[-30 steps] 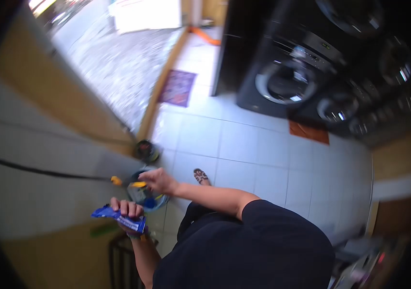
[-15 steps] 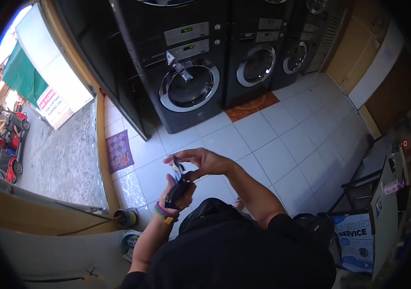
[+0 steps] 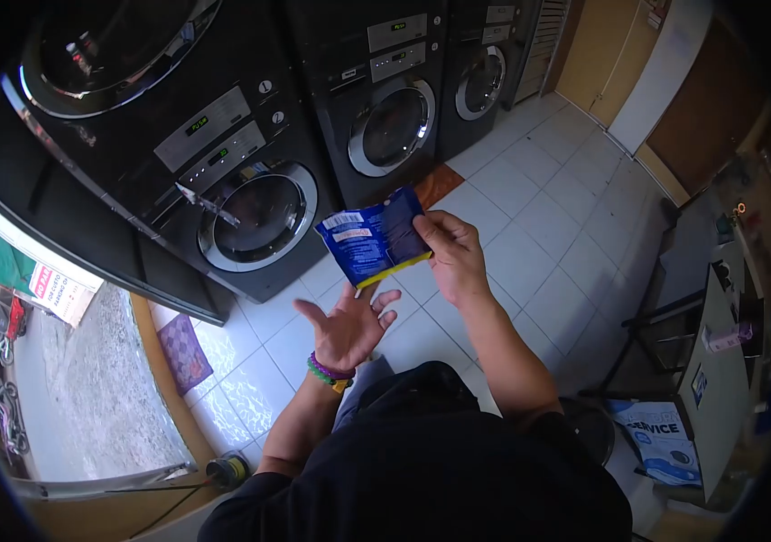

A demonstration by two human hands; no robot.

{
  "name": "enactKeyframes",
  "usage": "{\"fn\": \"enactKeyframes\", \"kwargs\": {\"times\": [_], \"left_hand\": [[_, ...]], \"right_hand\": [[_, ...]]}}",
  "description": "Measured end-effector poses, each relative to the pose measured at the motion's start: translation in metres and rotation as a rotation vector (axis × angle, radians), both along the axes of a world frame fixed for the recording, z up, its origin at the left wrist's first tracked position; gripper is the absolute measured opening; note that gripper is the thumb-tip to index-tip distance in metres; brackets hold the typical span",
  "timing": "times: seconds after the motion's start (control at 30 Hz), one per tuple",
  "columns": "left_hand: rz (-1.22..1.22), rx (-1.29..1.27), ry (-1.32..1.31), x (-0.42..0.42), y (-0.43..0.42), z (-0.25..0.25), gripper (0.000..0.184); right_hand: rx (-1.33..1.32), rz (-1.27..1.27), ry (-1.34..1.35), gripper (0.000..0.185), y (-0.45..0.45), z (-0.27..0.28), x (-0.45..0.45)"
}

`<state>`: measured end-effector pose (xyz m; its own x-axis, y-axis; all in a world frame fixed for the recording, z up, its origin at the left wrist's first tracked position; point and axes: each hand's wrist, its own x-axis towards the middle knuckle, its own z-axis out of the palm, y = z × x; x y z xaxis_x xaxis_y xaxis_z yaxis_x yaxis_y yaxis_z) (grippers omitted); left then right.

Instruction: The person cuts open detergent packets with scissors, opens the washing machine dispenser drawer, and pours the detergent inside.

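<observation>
A flat blue sachet [image 3: 369,244] with a yellow lower edge, white print and a barcode hangs in front of me. At its right side, the thumb and fingers of my right hand [image 3: 454,257] pinch it. Just below the sachet, my left hand [image 3: 349,332] is palm up with its fingers spread, holding nothing. Its fingertips come close to the yellow edge; whether they touch it I cannot tell. Beaded bracelets [image 3: 328,369] circle my left wrist.
Stacked dark machines with round glass doors stand ahead, the nearest door [image 3: 259,221] at left. Brown mats [image 3: 438,185] and purple mats [image 3: 184,354] lie on white tiles [image 3: 530,244]. A table [image 3: 715,406] with a "laundry service" sign [image 3: 656,438] stands right. The doorway opens left.
My hands were together around a small dark item with a lighter part. Now my right hand holds the spread-out blue sachet, and my left has opened. The view has shifted toward the machines.
</observation>
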<state>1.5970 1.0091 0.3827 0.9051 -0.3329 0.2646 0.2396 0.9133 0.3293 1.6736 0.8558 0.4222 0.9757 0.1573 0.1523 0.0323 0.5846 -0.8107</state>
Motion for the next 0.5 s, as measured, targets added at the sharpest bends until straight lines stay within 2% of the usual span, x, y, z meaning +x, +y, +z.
{"fn": "enactKeyframes", "kwargs": {"times": [0.03, 0.13, 0.17, 0.27, 0.33, 0.43, 0.5], "left_hand": [[0.108, 0.006, -0.060, 0.018, -0.002, -0.010, 0.063], [0.218, 0.133, -0.119, 0.092, -0.008, -0.030, 0.049], [0.231, 0.078, -0.061, 0.117, -0.009, -0.028, 0.046], [0.375, 0.251, -0.126, 0.190, 0.003, -0.015, 0.048], [0.437, 0.274, -0.089, 0.243, 0.015, -0.008, 0.051], [0.519, 0.345, -0.059, 0.314, 0.044, -0.004, 0.054], [0.554, 0.395, -0.131, 0.355, 0.061, -0.003, 0.056]], "right_hand": [[0.046, -0.023, -0.003, 0.014, 0.004, -0.003, 0.017], [0.074, -0.020, 0.021, 0.014, 0.018, -0.016, 0.076], [0.060, -0.006, 0.028, 0.014, 0.026, -0.020, 0.095], [0.056, 0.065, -0.028, 0.014, 0.045, -0.025, 0.168], [0.008, 0.054, -0.076, 0.016, 0.057, -0.022, 0.219], [0.001, 0.135, -0.100, 0.021, 0.066, -0.022, 0.294], [0.015, 0.225, -0.123, 0.029, 0.073, -0.034, 0.344]]}}
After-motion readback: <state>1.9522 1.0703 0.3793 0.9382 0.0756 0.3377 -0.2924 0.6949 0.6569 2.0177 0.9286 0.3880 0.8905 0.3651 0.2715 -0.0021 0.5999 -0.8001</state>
